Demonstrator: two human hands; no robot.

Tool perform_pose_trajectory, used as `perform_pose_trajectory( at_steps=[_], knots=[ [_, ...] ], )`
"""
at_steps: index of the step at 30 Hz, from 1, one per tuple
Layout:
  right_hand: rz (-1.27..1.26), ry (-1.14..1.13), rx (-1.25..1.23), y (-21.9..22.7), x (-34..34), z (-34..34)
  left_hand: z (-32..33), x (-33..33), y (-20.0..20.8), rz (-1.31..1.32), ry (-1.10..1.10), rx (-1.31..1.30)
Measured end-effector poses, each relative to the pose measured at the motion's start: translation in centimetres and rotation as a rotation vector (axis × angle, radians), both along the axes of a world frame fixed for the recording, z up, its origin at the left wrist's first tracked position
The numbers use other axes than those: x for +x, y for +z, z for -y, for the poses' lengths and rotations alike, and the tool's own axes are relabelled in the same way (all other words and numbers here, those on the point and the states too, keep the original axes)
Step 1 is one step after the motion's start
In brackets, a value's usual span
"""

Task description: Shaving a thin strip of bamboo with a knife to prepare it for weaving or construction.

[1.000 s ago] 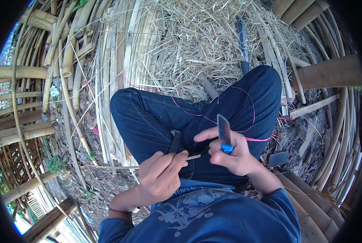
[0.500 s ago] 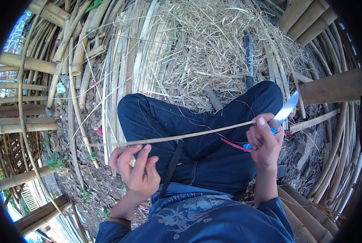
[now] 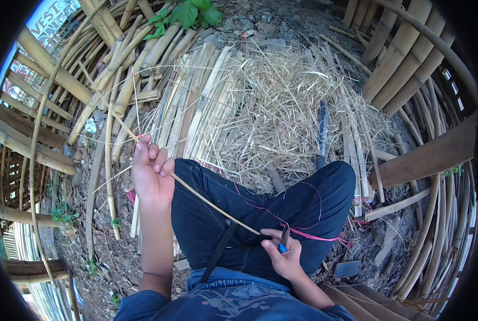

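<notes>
A long, thin bamboo strip [image 3: 212, 204] slants across my lap. My left hand [image 3: 154, 174], raised over my left knee, has its fingers closed around it. Beyond that hand the strip runs on toward the far left. Its near end comes down to the fingertips of my right hand [image 3: 286, 258]; whether they touch it is hard to tell. That right hand is wrapped around the blue handle of a knife [image 3: 285, 234], whose blade points up and away from me. Pink twine [image 3: 308, 234] lies across my dark trousers beside the knife.
A heap of bamboo shavings [image 3: 281, 112] spreads ahead, with a dark-bladed machete [image 3: 323, 128] on it. Split bamboo slats [image 3: 196, 101] lie to its left. Thick bamboo poles [image 3: 426, 155] stand at the right. A dark flat rectangle [image 3: 347, 268] rests by my right side.
My left hand has moved up and forward and now grips the strip. My right hand has come down toward my lap with the knife. The strip's tilt has reversed.
</notes>
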State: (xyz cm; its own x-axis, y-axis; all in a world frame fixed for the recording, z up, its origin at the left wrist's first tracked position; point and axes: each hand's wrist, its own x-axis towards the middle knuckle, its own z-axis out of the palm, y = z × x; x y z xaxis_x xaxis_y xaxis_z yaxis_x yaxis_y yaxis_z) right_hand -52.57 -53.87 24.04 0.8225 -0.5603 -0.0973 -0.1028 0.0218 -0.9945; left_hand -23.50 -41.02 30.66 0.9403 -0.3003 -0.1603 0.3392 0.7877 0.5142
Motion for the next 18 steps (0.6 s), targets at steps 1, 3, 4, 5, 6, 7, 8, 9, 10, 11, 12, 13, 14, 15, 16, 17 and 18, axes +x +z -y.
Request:
perform_pose_trajectory(
  at_steps=[1,3,4,5,6,7,8,9,10,11,12,13,14,15,16,17,18],
  knots=[
    [0.017,-0.029,0.018,-0.1,0.2,0.3,-0.2,0.8,1.4,0.131,-0.020,0.161],
    [0.060,-0.098,0.063,-0.6,0.5,0.9,-0.2,0.7,4.5,0.348,-0.001,0.422],
    [0.084,-0.140,0.085,-0.7,0.8,1.6,-0.2,0.5,5.6,0.363,-0.010,0.413],
    [0.086,-0.177,0.117,0.2,1.3,2.2,-0.6,0.2,6.5,0.544,-0.053,0.639],
    [0.113,-0.212,0.158,1.0,1.9,2.8,-0.9,-0.4,7.2,0.727,-0.095,0.861],
    [0.150,-0.239,0.148,1.3,2.3,3.5,-1.1,-1.5,7.4,0.820,-0.152,1.037],
    [0.183,-0.275,0.135,1.7,2.5,4.5,-1.1,-2.5,6.5,0.898,-0.246,1.109],
    [0.265,-0.325,0.211,2.2,3.2,5.2,-1.3,-3.6,5.6,0.982,-0.341,1.183],
    [0.348,-0.380,0.286,3.0,4.1,5.8,-2.0,-4.9,4.7,0.924,-0.421,1.222],
    [0.408,-0.387,0.391,3.8,4.8,6.5,-2.7,-6.2,3.6,0.863,-0.510,1.263],
    [0.466,-0.396,0.491,4.5,5.4,7.3,-3.5,-7.5,2.4,0.821,-0.590,1.294],
    [0.473,-0.423,0.540,4.9,6.0,8.1,-4.3,-8.6,1.3,0.778,-0.669,1.330],
    [0.439,-0.449,0.515,5.3,6.2,8.7,-5.0,-9.5,0.5,0.793,-0.711,1.322],
    [0.484,-0.427,0.517,5.6,6.2,9.2,-5.5,-10.1,-0.3,0.756,-0.765,1.319],
    [0.526,-0.404,0.517,5.6,5.9,9.7,-6.0,-10.6,-1.1,0.717,-0.818,1.316],
    [0.524,-0.431,0.513,5.4,5.7,10.3,-6.4,-10.9,-1.6,0.727,-0.846,1.309],
    [0.563,-0.462,0.525,4.8,5.5,10.9,-7.0,-10.8,-2.1,0.683,-0.891,1.308]
  ],
)
